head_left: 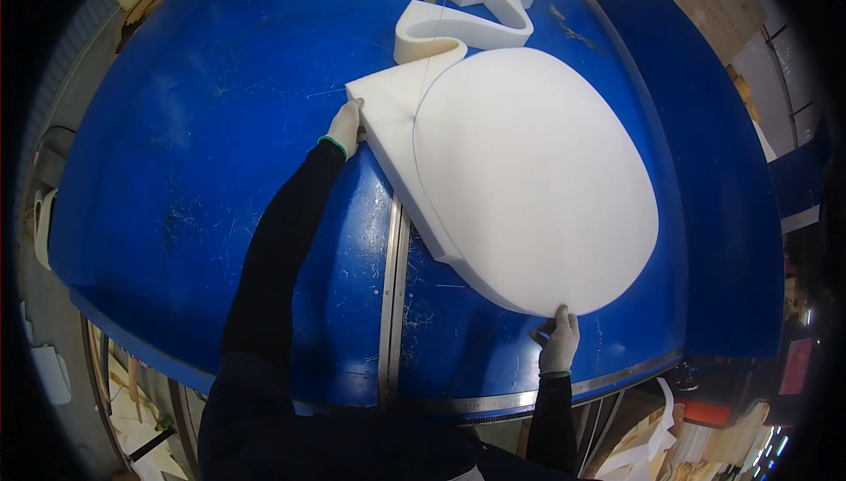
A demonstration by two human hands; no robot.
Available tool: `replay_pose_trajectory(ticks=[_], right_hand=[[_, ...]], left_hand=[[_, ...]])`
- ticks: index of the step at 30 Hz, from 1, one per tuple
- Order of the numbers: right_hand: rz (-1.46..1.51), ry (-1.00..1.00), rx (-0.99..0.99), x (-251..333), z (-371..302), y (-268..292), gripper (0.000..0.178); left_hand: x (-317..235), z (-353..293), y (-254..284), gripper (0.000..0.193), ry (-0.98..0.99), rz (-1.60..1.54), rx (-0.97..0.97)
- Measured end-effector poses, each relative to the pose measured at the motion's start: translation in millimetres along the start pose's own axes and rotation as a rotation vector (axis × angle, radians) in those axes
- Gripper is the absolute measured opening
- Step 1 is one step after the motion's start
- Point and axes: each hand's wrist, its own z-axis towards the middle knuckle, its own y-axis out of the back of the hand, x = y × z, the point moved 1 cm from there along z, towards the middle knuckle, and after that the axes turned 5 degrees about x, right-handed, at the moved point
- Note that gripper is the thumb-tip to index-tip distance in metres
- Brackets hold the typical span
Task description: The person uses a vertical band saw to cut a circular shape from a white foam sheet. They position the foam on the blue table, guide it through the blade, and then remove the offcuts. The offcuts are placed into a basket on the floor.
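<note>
- Left arm extended, left hand at edge of white foam strip; can't tell grip closure
- Right hand nearer, fingers meeting rim of white oval; grip closure unclear

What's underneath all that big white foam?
Blue tabletop shows around the white foam, and a metal strip runs up to its edge. What lies directly beneath is covered.

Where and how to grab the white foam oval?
Probably pinch the white foam oval at its near rim, from the person's side: it lies flat, its broad top gives nothing to pinch, other foam borders its left, and the near rim is exposed.
</note>
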Motion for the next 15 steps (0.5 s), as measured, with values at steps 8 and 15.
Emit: replay_pose_trajectory(ticks=[8,15], right_hand=[[0.014,-0.017,0.006,-0.2,-17.2,-13.3,0.033],[0.044,-0.028,0.005,-2.4,-26.1,-26.8,0.033]], left_hand=[[-5.5,25.7,-4.6,0.039,-0.032,0.025,0.02],[-14.3,47.0,-6.8,0.039,-0.022,0.032,0.06]])
